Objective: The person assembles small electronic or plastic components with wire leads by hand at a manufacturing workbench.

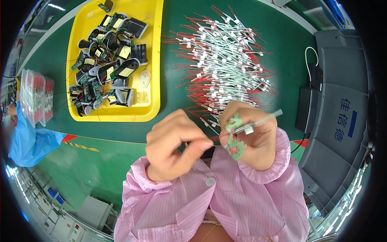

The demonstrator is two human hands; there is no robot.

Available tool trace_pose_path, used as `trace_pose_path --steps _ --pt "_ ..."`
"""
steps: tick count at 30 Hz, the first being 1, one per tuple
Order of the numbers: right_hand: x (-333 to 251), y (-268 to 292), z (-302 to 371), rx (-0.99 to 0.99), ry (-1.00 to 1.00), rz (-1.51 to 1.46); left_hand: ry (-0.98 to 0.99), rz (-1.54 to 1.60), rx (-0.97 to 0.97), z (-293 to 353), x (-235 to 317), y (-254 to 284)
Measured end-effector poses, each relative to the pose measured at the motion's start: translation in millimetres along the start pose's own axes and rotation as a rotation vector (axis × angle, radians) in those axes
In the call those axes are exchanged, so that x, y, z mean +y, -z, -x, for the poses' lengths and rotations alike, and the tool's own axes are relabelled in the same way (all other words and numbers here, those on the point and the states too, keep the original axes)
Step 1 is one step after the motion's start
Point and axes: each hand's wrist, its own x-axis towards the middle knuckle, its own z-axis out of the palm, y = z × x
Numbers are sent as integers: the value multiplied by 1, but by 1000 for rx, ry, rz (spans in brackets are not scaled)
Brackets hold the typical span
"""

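Observation:
Close to my body, just off the table's near edge, both my hands work together. My right hand point(256, 139) is closed on a wire lead point(258, 122) with a whitish sleeve and a small white tag. Green patterned wraps cover fingertips of that hand. My left hand point(173, 143) pinches a thin wire between thumb and forefinger, and this wire runs across to the right fingers. Something dark shows partly below the left palm; its kind is hidden. Beyond my hands lies a large pile of similar leads point(225, 60) with red wire ends and white tags.
A yellow tray point(155, 80) at the left holds several black-and-white housings with green circuit boards. Stacked clear boxes point(34, 97) stand at the far left, near a person's blue sleeve point(28, 137). A grey plastic bin point(338, 113) and black power adapter point(308, 109) are at the right.

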Motion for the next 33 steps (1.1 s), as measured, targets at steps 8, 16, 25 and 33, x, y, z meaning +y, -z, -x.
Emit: trace_pose_path --steps 8,16,25,33 --pt "10 0 -4 151 -16 31 625 381 67 10 2 14" --pt "5 -3 -7 93 21 154 364 -6 22 0 10 -1" --pt "20 1 0 180 51 -160 358 68 -121 0 -1 11" --pt "19 -6 -3 92 40 -315 408 295 175 5 8 -5"
